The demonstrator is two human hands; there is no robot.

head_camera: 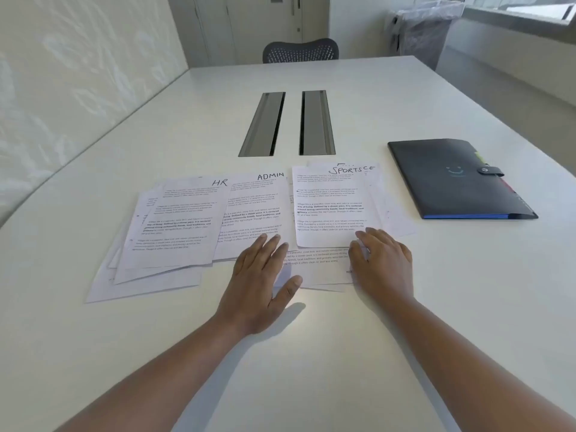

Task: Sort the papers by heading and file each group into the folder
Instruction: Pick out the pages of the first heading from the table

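Papers [249,219] are spread in loose, overlapping sheets across the near middle of the bench [405,338], with headings HR, ADMIN and SPORTS readable from left to right. The long axes of the sheets run near to far. Both grips are spread flat: the left hand [260,282] rests on the ADMIN sheet [254,213], the right hand [383,263] touches the near edge of the SPORTS sheet [332,207]. The closed folder [458,179] lies well apart to the right, nearer the right hand.
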